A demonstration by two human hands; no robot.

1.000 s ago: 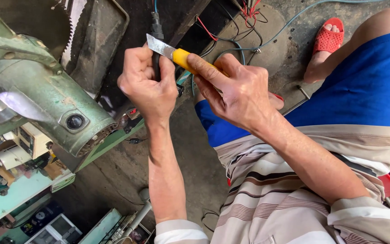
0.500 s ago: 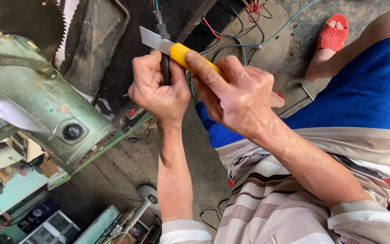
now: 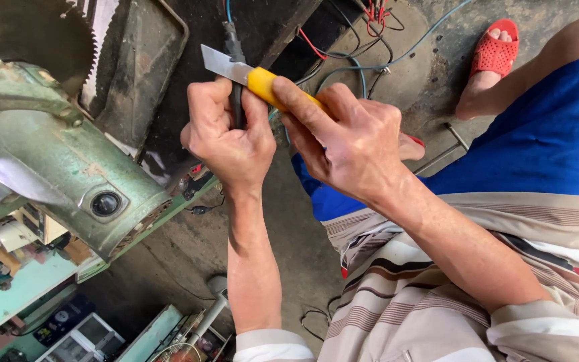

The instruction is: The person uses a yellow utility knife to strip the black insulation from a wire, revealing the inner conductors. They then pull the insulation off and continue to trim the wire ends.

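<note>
The utility knife (image 3: pixel 259 82) lies with its long axis slanting from lower right to upper left, its bare steel blade pointing up-left and its yellow handle running back under the right hand's fingers. It sits high in the middle of the view, crossing the black cable (image 3: pixel 236 100).

At the far left stands a worn green saw motor housing (image 3: pixel 55 167), with a toothed saw blade (image 3: pixel 85 40) above it. Below, a pale box (image 3: pixel 85 335) with a dark dial panel rests among the clutter.

The left hand (image 3: pixel 226 137) is clenched around the black cable, just under the blade. The right hand (image 3: pixel 350 144) is closed on the knife's yellow handle, thumb along the top. Farther right, a red sandal (image 3: pixel 494 50) sits on the concrete floor (image 3: pixel 283 221).
</note>
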